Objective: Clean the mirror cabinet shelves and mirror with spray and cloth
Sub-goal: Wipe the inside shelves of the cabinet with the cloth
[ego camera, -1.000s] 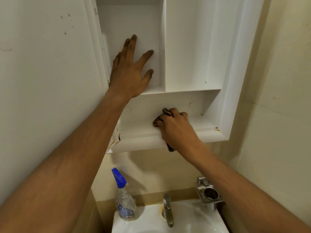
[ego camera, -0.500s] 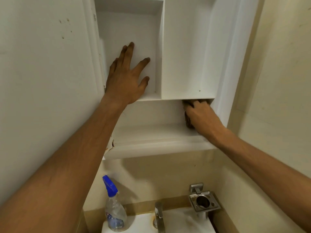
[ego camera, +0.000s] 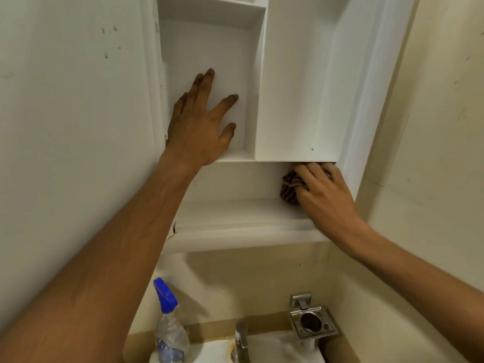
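Note:
A white cabinet (ego camera: 296,82) hangs on the wall with open compartments. My left hand (ego camera: 200,124) lies flat with fingers spread on the back panel of the upper left compartment, holding nothing. My right hand (ego camera: 320,191) presses a dark striped cloth (ego camera: 289,186) into the far right corner of the bottom shelf (ego camera: 235,213), just under the compartment above. A clear spray bottle (ego camera: 170,328) with a blue trigger stands on the sink's left rim, below both arms. No mirror surface is visible.
A white sink (ego camera: 277,348) with a metal tap (ego camera: 241,341) sits below. A metal cup holder (ego camera: 311,322) is fixed to the wall at the right. The shelf's left front corner (ego camera: 174,229) is cracked. Walls stand close on both sides.
My right hand swept the cloth from the middle of the bottom shelf to its right corner and stays there. My left hand kept its place on the back panel.

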Available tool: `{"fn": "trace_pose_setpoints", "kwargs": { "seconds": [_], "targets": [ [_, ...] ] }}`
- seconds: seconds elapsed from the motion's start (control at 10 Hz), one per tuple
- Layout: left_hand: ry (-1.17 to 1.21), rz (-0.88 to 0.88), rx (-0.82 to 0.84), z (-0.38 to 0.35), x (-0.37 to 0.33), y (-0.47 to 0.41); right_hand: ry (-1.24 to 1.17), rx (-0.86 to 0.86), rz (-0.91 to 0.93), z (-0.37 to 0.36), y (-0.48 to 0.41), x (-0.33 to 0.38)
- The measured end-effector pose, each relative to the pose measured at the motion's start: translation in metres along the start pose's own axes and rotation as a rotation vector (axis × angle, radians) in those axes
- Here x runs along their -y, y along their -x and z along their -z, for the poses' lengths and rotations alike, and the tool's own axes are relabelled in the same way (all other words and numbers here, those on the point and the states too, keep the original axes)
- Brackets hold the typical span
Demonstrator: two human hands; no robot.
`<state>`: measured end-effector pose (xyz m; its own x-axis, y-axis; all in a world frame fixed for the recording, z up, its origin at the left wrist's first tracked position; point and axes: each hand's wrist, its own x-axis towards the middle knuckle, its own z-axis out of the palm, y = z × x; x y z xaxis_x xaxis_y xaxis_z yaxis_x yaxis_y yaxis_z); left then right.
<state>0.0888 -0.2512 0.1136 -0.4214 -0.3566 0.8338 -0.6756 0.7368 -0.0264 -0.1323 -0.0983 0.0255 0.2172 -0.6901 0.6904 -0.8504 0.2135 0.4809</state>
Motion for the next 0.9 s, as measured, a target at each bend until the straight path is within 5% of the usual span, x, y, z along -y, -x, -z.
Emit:
{"fn": "trace_pose_setpoints", "kwargs": {
  "seconds": [0.1, 0.2, 0.3, 0.4, 0.5, 0.6, 0.7, 0.8, 0.9],
  "targets": [
    [-0.003, 0.002, 0.0, 0.001, 0.0, 0.001, -0.031, 0.025, -0.232, -0.014, 0.013, 0.017],
    [-0.006, -0.009, 0.008, 0.0, -0.002, 0.001, -0.374, 0.084, -0.493, -0.019, 0.007, 0.028],
    [0.002, -0.007, 0.011, 0.001, -0.002, 0.0, -1.319, -0.088, -1.097, -0.007, -0.016, 0.027],
    [-0.004, -0.001, -0.003, 0.001, -0.001, 0.001, -2.553, -0.813, -1.461, 0.01, -0.042, 0.045],
    [-0.012, -0.005, -0.01, 0.001, -0.003, 0.002, -2.668, -1.086, -1.491, 0.014, -0.067, 0.058],
    [0.029, 0.037, -0.015, 0.002, -0.005, 0.0, -2.536, -0.915, -1.679, 0.026, -0.105, 0.088],
    [0.067, 0.06, -0.012, 0.002, -0.007, -0.001, -2.54, -0.725, -1.673, 0.041, -0.122, 0.128],
    [0.107, 0.059, -0.03, 0.001, -0.008, -0.002, -2.872, -0.16, -1.419, 0.064, -0.128, 0.181],
    [0.12, 0.066, -0.035, 0.002, -0.006, -0.002, -2.972, 0.069, -1.377, 0.061, -0.125, 0.176]
  ]
}}
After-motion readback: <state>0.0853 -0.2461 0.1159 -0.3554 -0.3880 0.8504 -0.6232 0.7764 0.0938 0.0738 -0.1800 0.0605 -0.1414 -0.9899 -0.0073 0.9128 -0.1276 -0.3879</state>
